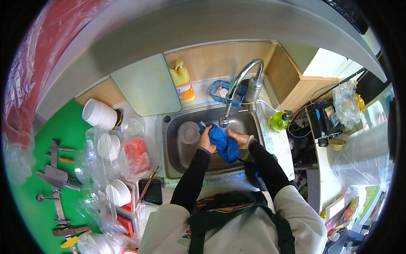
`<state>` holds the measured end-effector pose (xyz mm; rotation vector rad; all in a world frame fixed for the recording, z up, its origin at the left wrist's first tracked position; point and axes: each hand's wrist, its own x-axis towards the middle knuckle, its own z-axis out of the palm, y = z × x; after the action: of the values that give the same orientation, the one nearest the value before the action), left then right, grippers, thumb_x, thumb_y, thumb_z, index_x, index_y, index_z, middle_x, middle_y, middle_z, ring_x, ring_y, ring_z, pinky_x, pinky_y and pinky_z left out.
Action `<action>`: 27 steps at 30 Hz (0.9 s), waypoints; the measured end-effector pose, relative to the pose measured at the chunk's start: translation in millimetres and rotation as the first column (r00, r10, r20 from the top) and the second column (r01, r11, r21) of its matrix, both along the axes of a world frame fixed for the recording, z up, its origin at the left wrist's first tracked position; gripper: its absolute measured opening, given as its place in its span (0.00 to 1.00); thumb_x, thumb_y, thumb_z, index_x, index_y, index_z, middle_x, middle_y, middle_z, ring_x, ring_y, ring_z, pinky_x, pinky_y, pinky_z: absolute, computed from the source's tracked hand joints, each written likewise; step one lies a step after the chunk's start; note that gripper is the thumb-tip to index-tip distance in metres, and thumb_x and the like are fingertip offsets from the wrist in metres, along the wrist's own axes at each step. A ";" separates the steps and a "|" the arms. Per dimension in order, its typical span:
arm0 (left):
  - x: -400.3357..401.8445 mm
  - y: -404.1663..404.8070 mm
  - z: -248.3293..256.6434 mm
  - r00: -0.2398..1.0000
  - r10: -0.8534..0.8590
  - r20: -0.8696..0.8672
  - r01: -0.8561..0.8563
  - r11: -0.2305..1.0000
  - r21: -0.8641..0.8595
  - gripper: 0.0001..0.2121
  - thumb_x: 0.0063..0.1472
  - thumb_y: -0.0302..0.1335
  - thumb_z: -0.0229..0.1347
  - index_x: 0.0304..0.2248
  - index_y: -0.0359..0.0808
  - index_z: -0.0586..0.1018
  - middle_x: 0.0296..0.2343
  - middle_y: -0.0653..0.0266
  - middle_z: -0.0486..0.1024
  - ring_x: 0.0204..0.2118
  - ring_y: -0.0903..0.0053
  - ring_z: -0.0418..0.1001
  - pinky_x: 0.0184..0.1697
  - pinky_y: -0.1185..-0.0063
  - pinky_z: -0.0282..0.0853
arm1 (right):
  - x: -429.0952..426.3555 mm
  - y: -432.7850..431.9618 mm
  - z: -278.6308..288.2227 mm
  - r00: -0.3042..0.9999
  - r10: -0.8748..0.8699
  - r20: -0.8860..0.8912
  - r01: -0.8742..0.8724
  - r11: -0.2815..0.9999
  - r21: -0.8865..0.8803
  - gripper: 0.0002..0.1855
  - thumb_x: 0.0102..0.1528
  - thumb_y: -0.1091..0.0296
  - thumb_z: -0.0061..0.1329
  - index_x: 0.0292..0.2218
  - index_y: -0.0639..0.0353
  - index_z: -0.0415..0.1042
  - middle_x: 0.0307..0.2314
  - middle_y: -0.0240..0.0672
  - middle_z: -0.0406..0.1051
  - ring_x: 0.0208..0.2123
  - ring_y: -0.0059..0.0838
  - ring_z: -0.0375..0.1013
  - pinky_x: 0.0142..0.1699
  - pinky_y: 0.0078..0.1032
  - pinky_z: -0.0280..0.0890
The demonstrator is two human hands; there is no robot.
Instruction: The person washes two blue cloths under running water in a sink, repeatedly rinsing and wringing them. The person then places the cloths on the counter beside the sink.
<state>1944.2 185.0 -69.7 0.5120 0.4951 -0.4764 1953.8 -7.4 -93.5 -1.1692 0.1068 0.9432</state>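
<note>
A bunched blue cloth (224, 143) hangs over the stainless steel sink (177, 158), below the spout of the chrome faucet (236, 84). My left hand (207, 140) grips the cloth's upper left part, thumb on top. At the cloth's right side is my right hand (240, 139), thumb pointing toward the spout. Its other fingers are partly hidden, so whether they grip the cloth cannot be made out. Left of the cloth, a round clear plastic container (189, 132) sits in the basin.
Behind the basin stand a yellow pump bottle (182, 82) and a blue plastic basket (219, 90). A green pump bottle (277, 122) is on the right ledge. Stacked white bowls (100, 114) and clear plastic containers crowd the left counter. Knives (57, 176) hang on the green wall.
</note>
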 end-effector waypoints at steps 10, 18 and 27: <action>4.9 33.9 -32.0 0.988 0.155 -0.016 -0.155 0.988 0.004 0.16 0.51 0.44 0.56 0.32 0.41 0.73 0.30 0.66 0.75 0.32 0.72 0.74 0.36 0.72 0.70 | 17.3 -7.1 22.7 0.728 0.640 0.245 -0.321 0.634 -0.703 0.30 0.42 0.63 0.56 0.45 0.67 0.64 0.32 0.36 0.71 0.32 0.21 0.68 0.38 0.21 0.64; -10.4 6.6 -60.6 0.996 0.008 -0.087 -0.002 0.997 0.071 0.15 0.56 0.43 0.50 0.35 0.40 0.73 0.32 0.65 0.74 0.34 0.72 0.73 0.35 0.74 0.70 | -4.9 29.8 61.7 0.581 0.223 0.783 0.342 0.806 -0.483 0.43 0.40 0.59 0.55 0.56 0.51 0.50 0.37 0.49 0.69 0.37 0.46 0.70 0.43 0.31 0.65; -11.9 1.6 -112.9 0.966 -0.087 0.244 -0.046 0.868 0.495 0.13 0.58 0.36 0.43 0.35 0.36 0.73 0.31 0.61 0.74 0.34 0.68 0.73 0.38 0.71 0.69 | -37.8 88.7 46.4 0.440 0.419 0.794 0.616 0.502 -0.607 0.14 0.52 0.53 0.43 0.34 0.51 0.68 0.21 0.48 0.70 0.23 0.50 0.71 0.29 0.41 0.66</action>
<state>1932.3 186.6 -182.6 1.0669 0.3560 -0.2901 1916.0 81.4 -47.2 -2.5190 -0.2650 -0.1558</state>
